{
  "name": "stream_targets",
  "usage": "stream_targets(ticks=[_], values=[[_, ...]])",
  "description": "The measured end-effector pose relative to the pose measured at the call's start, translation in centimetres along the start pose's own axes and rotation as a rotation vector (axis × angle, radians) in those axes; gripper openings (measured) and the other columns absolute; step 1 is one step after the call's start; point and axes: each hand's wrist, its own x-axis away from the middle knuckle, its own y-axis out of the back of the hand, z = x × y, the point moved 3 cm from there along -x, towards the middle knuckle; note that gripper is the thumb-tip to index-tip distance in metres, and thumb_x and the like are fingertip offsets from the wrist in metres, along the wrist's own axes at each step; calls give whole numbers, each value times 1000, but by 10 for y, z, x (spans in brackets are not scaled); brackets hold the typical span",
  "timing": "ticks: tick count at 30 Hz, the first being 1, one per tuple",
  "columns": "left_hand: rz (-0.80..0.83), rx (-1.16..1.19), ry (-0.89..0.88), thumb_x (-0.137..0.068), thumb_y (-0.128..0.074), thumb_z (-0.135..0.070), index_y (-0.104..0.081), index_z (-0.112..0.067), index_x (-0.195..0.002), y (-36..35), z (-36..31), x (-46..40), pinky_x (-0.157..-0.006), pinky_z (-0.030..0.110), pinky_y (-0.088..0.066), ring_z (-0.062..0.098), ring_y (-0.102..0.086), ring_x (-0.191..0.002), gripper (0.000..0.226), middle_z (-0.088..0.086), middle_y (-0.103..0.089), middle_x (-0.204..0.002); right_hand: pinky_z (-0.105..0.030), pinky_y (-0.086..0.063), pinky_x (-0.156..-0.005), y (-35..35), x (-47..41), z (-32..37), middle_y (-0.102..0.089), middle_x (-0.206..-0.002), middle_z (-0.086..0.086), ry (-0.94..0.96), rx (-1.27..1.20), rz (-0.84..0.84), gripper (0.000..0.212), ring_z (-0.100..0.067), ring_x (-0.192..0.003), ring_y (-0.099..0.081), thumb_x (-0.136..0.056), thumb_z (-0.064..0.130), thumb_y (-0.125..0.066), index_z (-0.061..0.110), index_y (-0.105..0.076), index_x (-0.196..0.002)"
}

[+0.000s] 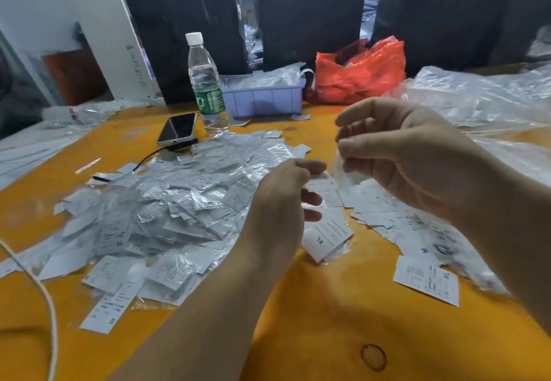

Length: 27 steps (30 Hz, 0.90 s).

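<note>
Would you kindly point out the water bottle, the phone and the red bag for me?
water bottle (pixel 204 73), head view, clear body above the green label.
phone (pixel 179 127), head view, middle of its dark screen.
red bag (pixel 357 77), head view, crumpled front side.

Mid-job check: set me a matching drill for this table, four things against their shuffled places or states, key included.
Things
1. water bottle
2. phone
3. rubber band
4. left hand

Places or states
A. alone on the bare table, nearest the camera
B. pinches a paper tag
C. upright, left of the blue tray
D. lying at the far edge of the tag pile

Pairs: 1-C, 2-D, 3-A, 4-B
</note>
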Motion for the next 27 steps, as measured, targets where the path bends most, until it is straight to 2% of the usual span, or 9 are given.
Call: stream_targets(ticks=[2, 6, 9, 11, 14, 18, 21, 23, 27], values=[[30, -64, -8, -82, -46, -41, -68, -26, -100, 3, 1, -2, -68, 26, -53, 8, -61, -80, 33, -8, -69, -98, -25, -55, -58, 2, -3, -8, -63, -72, -9, -10, -56, -18, 28, -17, -60, -63, -63, 0, -68, 5, -64, -91], [94, -389, -140, -74, -55, -68, -62, -37, -110, 2, 3, -2, -67, 19, -52, -1, -63, -86, 47, -16, -67, -101, -25, -55, -58, 13, 2, -26, -65, -68, -8, -46, -50, -80, 25, -18, -62, -64, -65, 4, -69, 3, -63, -90], [68, -469, -203, -83, -68, -54, -66, -34, -104, 3, 3, 1, -60, 13, -48, 1, -60, -78, 30, -16, -66, -91, -26, -55, -57, 16, 3, -30, -64, -67, -9, -51, -106, -118, 24, -19, -60, -64, -65, 8, -70, 3, -64, -87], [72, -418, -197, -91, -64, -37, -69, -27, -94, 3, 1, 1, -63, 25, -49, 10, -61, -73, 11, -7, -68, -85, -27, -55, -57, 15, 3, -31, -65, -69, -9, -56, -114, -107, 23, -18, -61, -64, -65, 13, -72, 4, -65, -86], [50, -347, -155, -94, -61, -28, -70, -22, -85, 5, 1, 0, -66, 31, -49, 8, -58, -67, 14, 1, -68, -77, -27, -55, -59, 14, 4, -35, -65, -70, -8, -59, -106, -102, 25, -18, -63, -64, -66, 15, -72, 5, -65, -87], [42, -267, -137, -92, -65, -30, -69, -18, -77, 6, 0, -1, -67, 31, -50, 7, -59, -66, 19, -3, -66, -67, -25, -55, -62, 13, 6, -41, -67, -76, -6, -120, 69, -46, 43, -17, -68, -64, -56, 18, -78, 6, -67, -96], [45, -255, -148, -91, -67, -28, -67, -17, -74, 7, -1, -1, -67, 31, -48, 7, -58, -64, 20, -7, -63, -62, -25, -54, -63, 8, 10, -41, -68, -85, -9, -183, 239, 30, 44, -17, -73, -62, -59, 28, -78, 5, -72, -96], [44, -249, -146, -90, -68, -28, -67, -17, -76, 8, -1, -2, -67, 30, -46, 5, -57, -62, 17, -8, -62, -61, -26, -54, -62, 8, 10, -41, -67, -83, -9, -194, 260, 32, 38, -17, -70, -61, -64, 28, -76, 4, -72, -94], [21, -276, -132, -90, -68, -26, -68, -20, -84, 9, 2, -5, -70, 33, -50, 5, -57, -64, 8, -11, -62, -63, -29, -52, -61, 12, 9, -40, -64, -74, -7, -199, 295, -25, 7, -16, -64, -60, -83, 11, -69, 6, -70, -87]])
